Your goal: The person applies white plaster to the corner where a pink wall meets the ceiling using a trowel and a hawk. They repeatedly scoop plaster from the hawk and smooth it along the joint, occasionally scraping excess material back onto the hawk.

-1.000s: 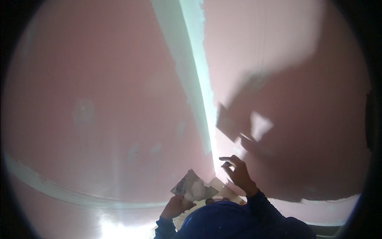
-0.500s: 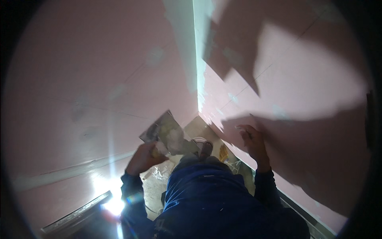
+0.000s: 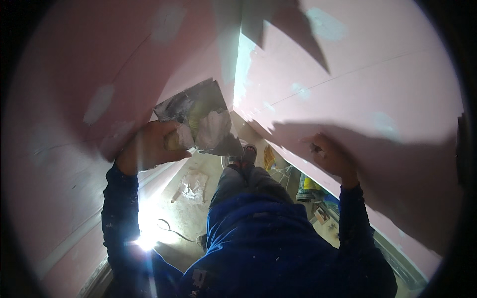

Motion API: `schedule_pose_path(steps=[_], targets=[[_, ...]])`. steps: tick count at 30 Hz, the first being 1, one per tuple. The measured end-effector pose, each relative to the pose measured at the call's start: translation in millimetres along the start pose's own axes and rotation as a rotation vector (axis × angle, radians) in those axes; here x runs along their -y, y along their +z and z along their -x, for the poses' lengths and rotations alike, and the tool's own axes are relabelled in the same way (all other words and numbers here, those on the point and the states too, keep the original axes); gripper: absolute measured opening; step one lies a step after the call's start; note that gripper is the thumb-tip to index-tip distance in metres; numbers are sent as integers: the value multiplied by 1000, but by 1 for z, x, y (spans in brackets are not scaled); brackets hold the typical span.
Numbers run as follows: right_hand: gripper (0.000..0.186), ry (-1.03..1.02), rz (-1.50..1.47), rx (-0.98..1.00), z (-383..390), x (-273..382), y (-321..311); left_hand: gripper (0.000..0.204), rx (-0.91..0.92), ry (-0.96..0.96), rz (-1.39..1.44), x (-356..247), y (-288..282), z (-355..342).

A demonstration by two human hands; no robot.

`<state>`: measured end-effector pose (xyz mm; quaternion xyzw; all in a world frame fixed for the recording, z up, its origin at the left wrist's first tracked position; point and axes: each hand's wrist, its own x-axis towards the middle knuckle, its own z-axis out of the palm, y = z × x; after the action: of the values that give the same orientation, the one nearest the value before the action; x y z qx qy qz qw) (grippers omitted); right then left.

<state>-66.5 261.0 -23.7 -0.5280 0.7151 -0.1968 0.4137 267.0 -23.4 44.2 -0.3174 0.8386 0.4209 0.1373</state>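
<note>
Left hand [image 3: 151, 145] grasping a broad flat metal plate [image 3: 216, 98], thumb and fingers closed round a pale, yellowish grip at its near-left edge. Plate held up in front of the body, left of the wall corner, dark-smeared, with a whitish lump of compound [image 3: 214, 130] on its right half. Right hand [image 3: 332, 155] in front of the right wall [image 3: 367, 99], fingers curled, something small and dark at the fingertips; cannot tell whether it grips anything

Lettering: container [image 3: 307, 188] on the floor by the right wall, dark with a yellow band, possibly a label; any print too small to read. Blue top [image 3: 258, 233] bears a pale patch at lower left, no telling if a print or a smear. Small flat piece [image 3: 322, 215] near the container, pictured or stained, details blurred

Surroundings: pink walls, pale filler patches; left wall [image 3: 59, 114] partly shadowed. On the floor [image 3: 174, 208], crumpled clear plastic [image 3: 193, 186] and a dark looped cable [image 3: 171, 229]. Bright lamp [image 3: 146, 242] beside the left sleeve
</note>
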Motion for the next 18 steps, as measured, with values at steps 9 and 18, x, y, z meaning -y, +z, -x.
schedule_pose_path(steps=[9, 18], targets=[[37, -25, -5, 45, 0, 6, 2, 46, 25, -126, -211, -10, -6, 11], [33, 61, -142, 141, -5, 10, 8, 43, 78, -46, 93, 39, 0, 12]])
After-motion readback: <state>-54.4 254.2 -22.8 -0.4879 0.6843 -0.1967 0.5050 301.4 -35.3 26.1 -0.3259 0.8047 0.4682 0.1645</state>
